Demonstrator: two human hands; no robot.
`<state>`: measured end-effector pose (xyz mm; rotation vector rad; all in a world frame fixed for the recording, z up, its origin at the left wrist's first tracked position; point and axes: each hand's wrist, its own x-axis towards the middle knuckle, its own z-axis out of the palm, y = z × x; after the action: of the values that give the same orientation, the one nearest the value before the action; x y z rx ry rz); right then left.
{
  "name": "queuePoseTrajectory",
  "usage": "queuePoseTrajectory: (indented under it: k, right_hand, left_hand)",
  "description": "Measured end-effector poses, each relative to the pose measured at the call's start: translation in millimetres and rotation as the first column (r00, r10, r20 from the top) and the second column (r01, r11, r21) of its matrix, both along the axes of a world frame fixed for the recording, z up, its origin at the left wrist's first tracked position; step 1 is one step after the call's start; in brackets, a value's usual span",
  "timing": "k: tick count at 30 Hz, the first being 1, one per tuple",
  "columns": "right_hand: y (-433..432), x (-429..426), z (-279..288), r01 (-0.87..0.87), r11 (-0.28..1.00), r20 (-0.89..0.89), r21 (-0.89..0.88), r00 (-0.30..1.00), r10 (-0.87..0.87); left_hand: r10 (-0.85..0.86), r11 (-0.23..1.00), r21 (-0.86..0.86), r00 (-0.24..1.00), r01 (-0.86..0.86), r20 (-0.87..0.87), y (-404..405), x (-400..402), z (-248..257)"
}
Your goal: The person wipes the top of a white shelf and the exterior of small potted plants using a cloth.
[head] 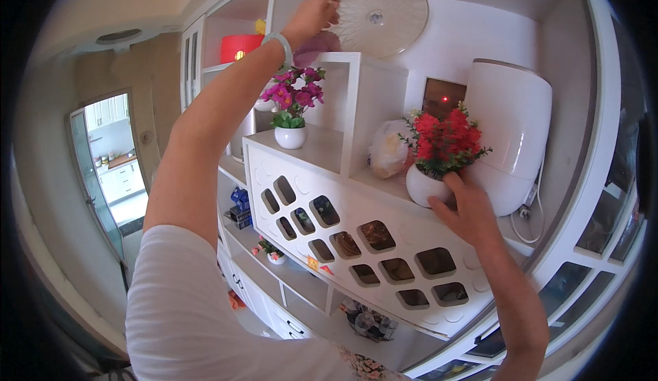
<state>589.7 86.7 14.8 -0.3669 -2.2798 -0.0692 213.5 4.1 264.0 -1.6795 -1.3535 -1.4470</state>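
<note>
My left hand point(317, 15), a pale bangle on its wrist, is raised to the left edge of a round clear patterned glass plate point(398, 18) standing upright against the cabinet back. Its fingers are curled; whether they grip the rim cannot be told. Just below it a purple, cloth-like thing point(320, 44) lies on top of a cubby. My right hand point(465, 206) holds a round white pot point(425, 188) with red artificial flowers point(446, 134), thumb at the front and fingers partly behind the plant. A second white pot point(290, 137) with magenta flowers stands on the middle shelf.
A tall white appliance point(516, 134) with a cord and plug stands right of the red flowers. Behind them lies a plastic-wrapped bundle point(389, 147). Below is a white lattice panel point(329, 175). A red round box point(240, 47) sits upper left; a doorway point(110, 160) opens far left.
</note>
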Motion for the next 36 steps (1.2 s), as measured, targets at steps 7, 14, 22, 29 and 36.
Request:
queuePoseTrajectory:
  k: [7, 14, 22, 29, 36]
  right_hand:
    - [-1.5, -0.2, 1.3, -0.022, 0.999, 0.035, -0.048, 0.999, 0.024]
    - [5.1, -5.1, -1.5, -0.012, 0.997, -0.015, 0.079, 1.0, 0.013]
    - [2.8, -0.8, -2.7, 0.007, 0.997, 0.008, -0.076, 1.0, -0.007]
    - [0.3, -1.5, -0.7, 0.012, 0.998, 0.016, -0.067, 1.0, -0.011]
    - [4.2, -9.3, -1.6, -0.015, 0.99, -0.058, 0.139, 0.998, 0.023]
  left_hand:
    - [0.232, 0.954, 0.278, 0.859, -0.11, -0.457, 14.4, 25.2, -40.7]
    - [0.232, 0.87, 0.492, 0.908, -0.033, -0.35, 4.0, 60.2, -57.7]
    - [0.191, 0.841, 0.539, 0.909, 0.042, -0.369, -8.6, 40.0, -45.7]
    - [0.288, 0.934, 0.315, 0.879, -0.169, -0.381, -19.2, 13.9, -60.3]
    - [0.282, 0.884, 0.459, 0.885, -0.089, -0.371, -16.2, 15.5, -71.0]
